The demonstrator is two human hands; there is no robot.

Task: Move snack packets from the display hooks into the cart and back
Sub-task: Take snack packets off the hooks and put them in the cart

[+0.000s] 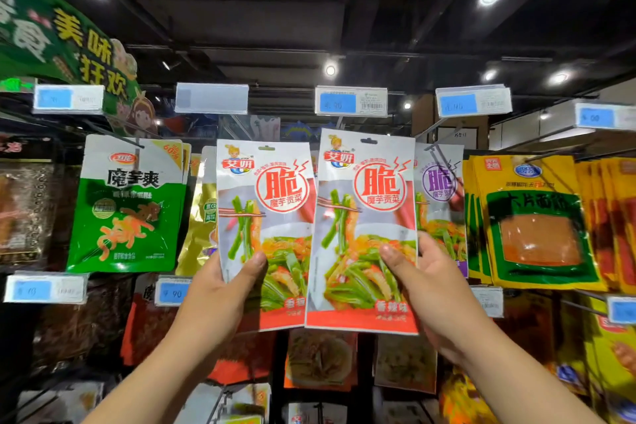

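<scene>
Gripping one snack packet apiece, we hold both hands raised in front of the display. Our left hand (220, 289) pinches the lower left edge of the left packet (272, 213), thumb laid across its front. Our right hand (430, 286) pinches the lower right edge of the right packet (366, 217) the same way.

Both packets stand upright with their long axis vertical, so the hang holes sit at the top, at the far end from our fingers. They are side by side, the right one a little higher and just overlapping the left one's edge.

The display hooks (117, 135) lie above and beyond the packets, pointing out toward us. The tips directly behind our two packets are hidden, so we cannot tell which peg each hole faces. Neither hand looks nearer than the other. The cart is out of view, and we judge it would lie down and back toward us.

We count two red packets, one per hand. One purple packet (442, 196) hangs just behind the right one. To the left hangs a green packet (127, 203) with at least one more behind it. To the right, the yellow packets (537, 220) are packed too tightly to count. Five price tags (351, 100) run along the upper rail.
</scene>
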